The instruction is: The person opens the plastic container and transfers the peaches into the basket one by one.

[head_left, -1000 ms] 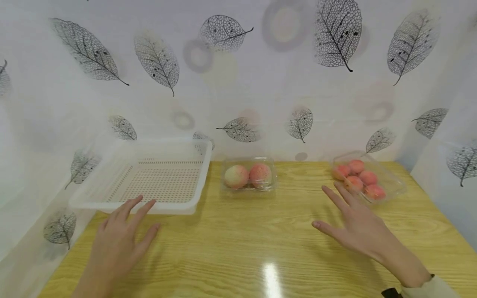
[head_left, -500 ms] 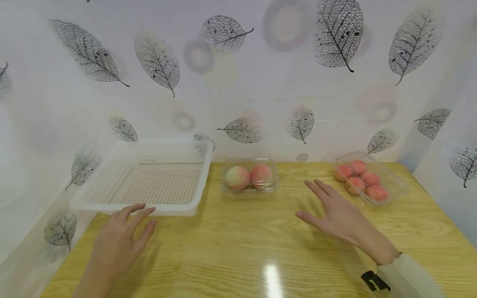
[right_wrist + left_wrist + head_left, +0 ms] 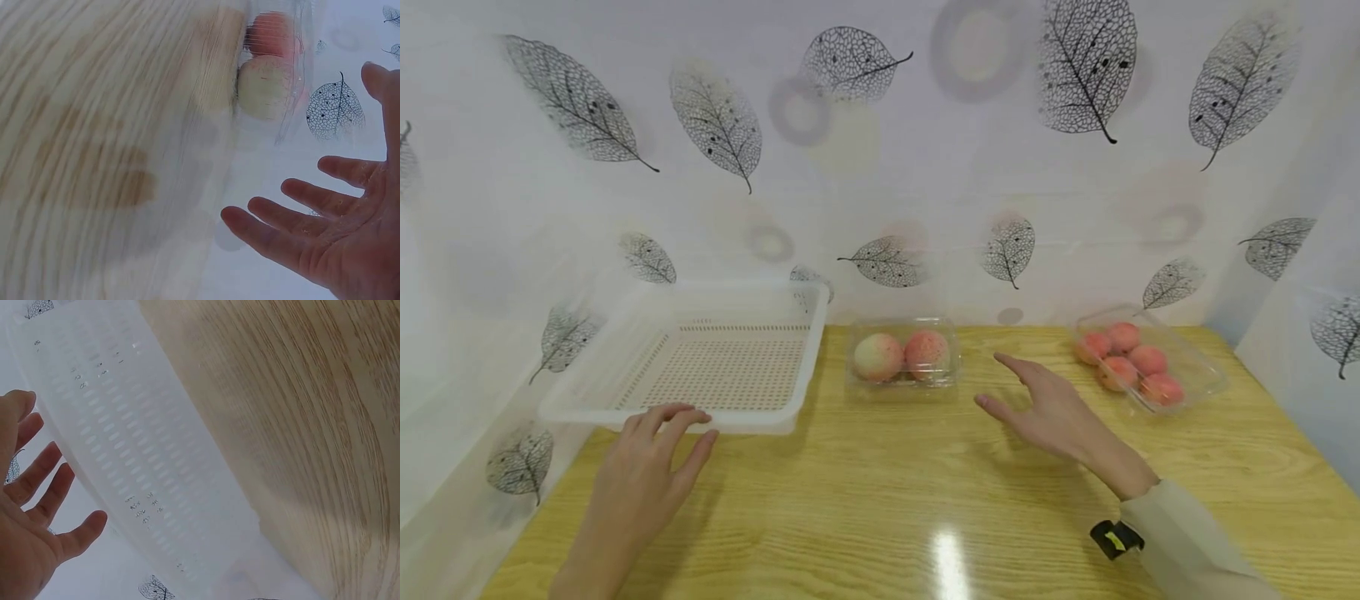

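My left hand (image 3: pixel 643 471) is at the front rim of the white plastic basket (image 3: pixel 752 417), its fingertips overlapping that rim in the head view. In the left wrist view its fingers (image 3: pixel 81 537) are spread beside the basket's slotted wall (image 3: pixel 131 444). Between the hands, at the back of the table, a clear plastic box (image 3: pixel 951 379) contains two peaches (image 3: pixel 877 358). Just right of that box my right hand (image 3: pixel 1048 412) hovers with fingers extended and nothing in them. Its palm faces the boxed peaches (image 3: pixel 265 87) in the right wrist view.
A second clear plastic box (image 3: pixel 1202 379) holding several small reddish peaches (image 3: pixel 1147 360) stands at the back right. The wood-grain table (image 3: pixel 865 508) runs up to a leaf-printed curtain (image 3: pixel 902 183) behind and at both sides. A black strap (image 3: pixel 1116 540) hangs by the right sleeve (image 3: pixel 1187 533).
My right hand has moved left, away from the box of small peaches and closer to the two-peach box. The left hand's fingers have bent a little more at the basket's rim.
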### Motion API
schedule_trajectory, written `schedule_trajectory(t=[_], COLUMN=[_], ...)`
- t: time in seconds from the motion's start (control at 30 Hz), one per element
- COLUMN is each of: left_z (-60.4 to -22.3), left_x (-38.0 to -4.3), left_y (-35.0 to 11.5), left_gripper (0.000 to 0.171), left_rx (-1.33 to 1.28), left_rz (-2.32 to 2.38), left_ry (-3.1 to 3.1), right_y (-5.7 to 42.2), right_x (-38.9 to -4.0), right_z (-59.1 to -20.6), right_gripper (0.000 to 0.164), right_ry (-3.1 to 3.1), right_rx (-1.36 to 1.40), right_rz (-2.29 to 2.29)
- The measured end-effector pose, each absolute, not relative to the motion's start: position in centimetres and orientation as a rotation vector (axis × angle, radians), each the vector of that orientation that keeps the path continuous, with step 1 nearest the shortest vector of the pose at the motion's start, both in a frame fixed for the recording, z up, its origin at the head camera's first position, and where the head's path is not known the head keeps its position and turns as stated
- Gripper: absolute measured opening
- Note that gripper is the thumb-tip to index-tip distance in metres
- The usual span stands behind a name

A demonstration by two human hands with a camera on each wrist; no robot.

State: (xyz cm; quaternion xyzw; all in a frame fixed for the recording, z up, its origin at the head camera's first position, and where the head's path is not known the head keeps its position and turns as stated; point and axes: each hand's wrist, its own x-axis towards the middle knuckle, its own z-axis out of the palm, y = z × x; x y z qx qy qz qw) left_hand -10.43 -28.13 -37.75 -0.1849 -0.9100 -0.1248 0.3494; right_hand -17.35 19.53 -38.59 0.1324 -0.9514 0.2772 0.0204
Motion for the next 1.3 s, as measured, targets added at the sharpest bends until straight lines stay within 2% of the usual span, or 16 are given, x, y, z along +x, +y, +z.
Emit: schedule_trajectory(t=[0.1, 0.23, 0.33, 0.6, 0.77, 0.93, 1.13, 1.23, 1.3], left_z=[-37.8, -37.8, -37.8, -37.8, -37.9, -38.1, -38.3, -38.4, -38.4], left_x=[-10.4, -10.3, -10.3, -10.6, -10.8, -10.9, -10.9, -10.9, -10.9], left_y=[-28.2, -28.2, -28.1, -27.9, -27.8, -27.8, -27.9, -28.0, -28.0], left_gripper=[0.056, 0.033, 0.027, 0.03, 0.027, 0.033, 0.027, 0.036, 0.049], left_rx=[-0.449, -0.414, -0.405, -0.366, -0.361, -0.36, -0.345, -0.345, -0.349], left_rz=[-0.332, -0.348, -0.344, -0.296, -0.274, -0.287, -0.29, -0.288, -0.285], left_ry=[-2.364, -2.377, -2.383, -2.394, -2.381, -2.38, -2.374, -2.367, -2.365], right_y=[19.1, 18.7, 18.5, 17.5, 16.4, 15.4, 14.3, 13.8, 13.6], right_x=[-18.1, -18.9, -19.4, -21.1, -22.2, -23.2, -24.0, -24.2, -24.2], right_z=[-38.8, -38.9, -39.1, -39.2, -39.1, -39.2, -39.1, -39.1, -39.0], right_gripper=[0.079, 0.077, 0.077, 0.079, 0.078, 0.076, 0.074, 0.073, 0.071], right_ry=[-2.952, -2.954, -2.951, -2.861, -2.81, -2.782, -2.726, -2.729, -2.729], right_rx=[0.375, 0.294, 0.239, 0.09, 0.012, -0.068, -0.125, -0.13, -0.14], right_rz=[0.974, 1.121, 1.21, 1.656, 1.755, 1.806, 1.864, 1.862, 1.864])
